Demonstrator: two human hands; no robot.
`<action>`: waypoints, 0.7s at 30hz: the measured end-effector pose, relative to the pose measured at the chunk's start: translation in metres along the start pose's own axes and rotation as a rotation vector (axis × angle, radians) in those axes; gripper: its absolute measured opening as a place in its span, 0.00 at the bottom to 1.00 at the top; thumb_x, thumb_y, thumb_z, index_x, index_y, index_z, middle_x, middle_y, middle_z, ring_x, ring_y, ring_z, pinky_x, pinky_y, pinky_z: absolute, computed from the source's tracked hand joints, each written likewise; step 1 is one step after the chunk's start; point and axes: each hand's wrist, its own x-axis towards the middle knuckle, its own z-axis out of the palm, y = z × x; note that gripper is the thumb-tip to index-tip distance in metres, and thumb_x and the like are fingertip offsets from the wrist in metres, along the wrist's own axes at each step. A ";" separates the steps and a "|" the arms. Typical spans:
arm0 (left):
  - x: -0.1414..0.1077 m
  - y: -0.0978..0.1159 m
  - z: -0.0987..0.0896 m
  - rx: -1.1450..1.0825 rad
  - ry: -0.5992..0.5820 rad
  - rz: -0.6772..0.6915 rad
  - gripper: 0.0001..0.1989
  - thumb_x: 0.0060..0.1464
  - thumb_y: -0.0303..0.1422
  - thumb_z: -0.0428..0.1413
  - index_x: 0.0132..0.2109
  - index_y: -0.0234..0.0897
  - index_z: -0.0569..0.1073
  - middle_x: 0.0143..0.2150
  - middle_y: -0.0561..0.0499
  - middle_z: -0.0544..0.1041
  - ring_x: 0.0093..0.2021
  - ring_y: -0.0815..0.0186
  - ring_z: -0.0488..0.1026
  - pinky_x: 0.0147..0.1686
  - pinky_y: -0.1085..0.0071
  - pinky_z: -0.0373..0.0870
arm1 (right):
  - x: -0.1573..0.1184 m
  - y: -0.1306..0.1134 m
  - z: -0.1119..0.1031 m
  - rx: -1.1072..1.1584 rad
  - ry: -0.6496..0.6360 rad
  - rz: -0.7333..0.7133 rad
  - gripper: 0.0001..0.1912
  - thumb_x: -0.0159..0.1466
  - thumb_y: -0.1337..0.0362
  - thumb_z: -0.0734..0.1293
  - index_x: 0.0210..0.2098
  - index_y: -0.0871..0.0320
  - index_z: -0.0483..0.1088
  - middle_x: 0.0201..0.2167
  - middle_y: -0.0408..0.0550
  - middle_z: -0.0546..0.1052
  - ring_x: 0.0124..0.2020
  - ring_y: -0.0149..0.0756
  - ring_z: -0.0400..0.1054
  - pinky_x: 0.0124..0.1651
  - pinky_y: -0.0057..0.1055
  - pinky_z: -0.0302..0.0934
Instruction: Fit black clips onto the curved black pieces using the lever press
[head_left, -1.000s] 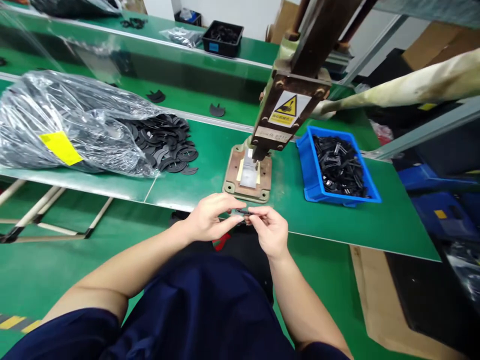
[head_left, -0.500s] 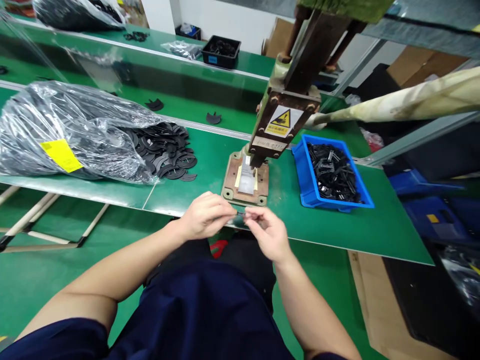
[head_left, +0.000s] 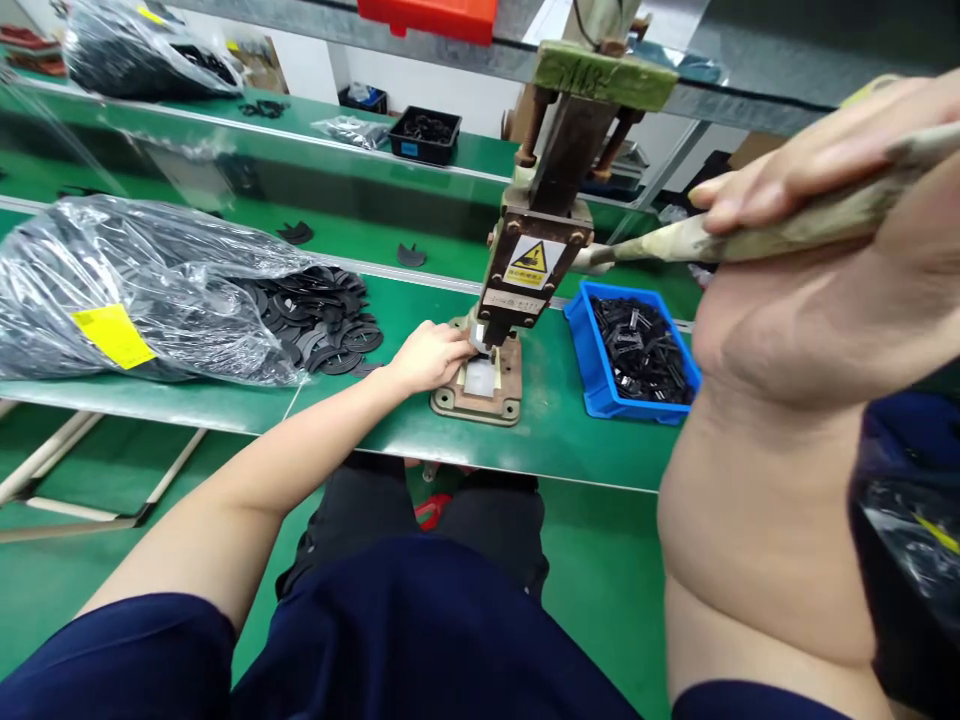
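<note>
My left hand reaches to the base plate of a bench press. Its fingertips are closed around a small black part directly under the press's ram; the fingers hide most of the part. Up on the right, my right hand is wrapped round the press's long lever, which is covered in worn pale wrapping. A pale metal plate lies on the base in front of the part.
Right of the press stands a blue bin of small black pieces. On the left, a clear plastic bag spills curved black parts onto the green bench. Behind a clear divider are a black bin and a loose curved part.
My hands have parted from in front of the press. The left has moved forward under the ram with the small part; the right has gone up and right and gripped the lever.
</note>
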 end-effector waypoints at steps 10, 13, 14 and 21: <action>0.004 0.005 -0.001 -0.032 -0.016 0.020 0.16 0.73 0.34 0.51 0.53 0.42 0.84 0.51 0.43 0.83 0.50 0.53 0.76 0.45 0.55 0.62 | -0.079 -0.003 -0.014 -0.027 -0.059 -0.051 0.16 0.66 0.59 0.71 0.25 0.52 0.65 0.23 0.37 0.71 0.29 0.33 0.72 0.45 0.46 0.76; 0.003 0.007 0.000 -0.051 -0.002 0.004 0.17 0.74 0.35 0.50 0.53 0.42 0.84 0.51 0.42 0.83 0.50 0.53 0.76 0.45 0.55 0.62 | -0.116 0.002 -0.022 -0.123 -0.135 -0.060 0.11 0.64 0.60 0.71 0.26 0.50 0.68 0.25 0.35 0.74 0.33 0.35 0.76 0.59 0.54 0.74; 0.003 0.008 0.001 -0.056 -0.002 0.000 0.17 0.74 0.36 0.49 0.52 0.42 0.84 0.51 0.42 0.83 0.50 0.53 0.76 0.45 0.55 0.62 | -0.127 0.006 -0.024 -0.137 -0.143 -0.063 0.11 0.64 0.61 0.71 0.26 0.50 0.68 0.26 0.35 0.74 0.34 0.35 0.76 0.62 0.55 0.73; -0.009 0.002 -0.010 -0.068 -0.029 -0.044 0.18 0.74 0.37 0.49 0.59 0.43 0.82 0.58 0.42 0.83 0.55 0.52 0.77 0.51 0.54 0.65 | -0.164 0.029 -0.023 -0.149 -0.089 -0.176 0.11 0.65 0.63 0.70 0.27 0.54 0.68 0.26 0.37 0.75 0.38 0.34 0.77 0.63 0.55 0.71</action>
